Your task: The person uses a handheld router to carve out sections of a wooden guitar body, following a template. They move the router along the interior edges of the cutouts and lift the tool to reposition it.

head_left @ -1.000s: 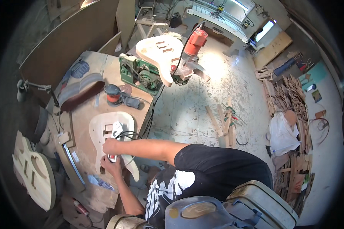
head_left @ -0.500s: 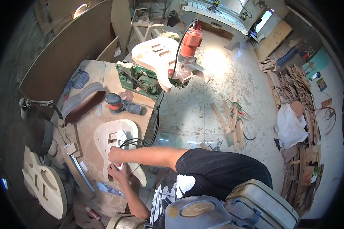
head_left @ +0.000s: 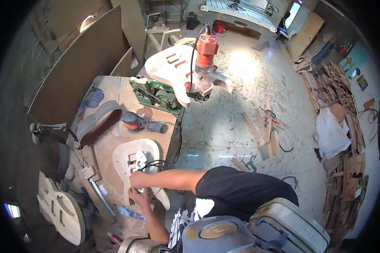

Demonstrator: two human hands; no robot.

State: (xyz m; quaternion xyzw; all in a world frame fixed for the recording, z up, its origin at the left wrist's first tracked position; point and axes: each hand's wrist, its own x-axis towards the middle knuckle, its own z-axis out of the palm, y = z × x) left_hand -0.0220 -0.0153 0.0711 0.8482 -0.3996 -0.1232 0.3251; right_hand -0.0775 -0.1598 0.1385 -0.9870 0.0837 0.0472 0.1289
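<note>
A pale wooden guitar body (head_left: 121,158) with cut-out cavities lies on the workbench in front of me. On top of it is a white power strip (head_left: 141,159) with black cables (head_left: 158,163) looping off it to the right. My right hand (head_left: 137,179) is closed over the strip's middle; what its fingers pinch is hidden. Just below, my left hand (head_left: 139,196) grips the strip's near end, its fingers curled round it. The two hands almost touch.
An orange-and-black sander (head_left: 141,123) and a sanding belt (head_left: 98,123) sit on the bench (head_left: 103,147). Beyond, a red router (head_left: 207,52) stands over another guitar body (head_left: 169,63). A further body (head_left: 61,211) leans at left. Wood strips (head_left: 266,133) and clamps lie on the floor.
The whole view has shifted, so the bench and things sit slightly farther right and lower. Both hands stay at the power strip, with little visible movement relative to it.
</note>
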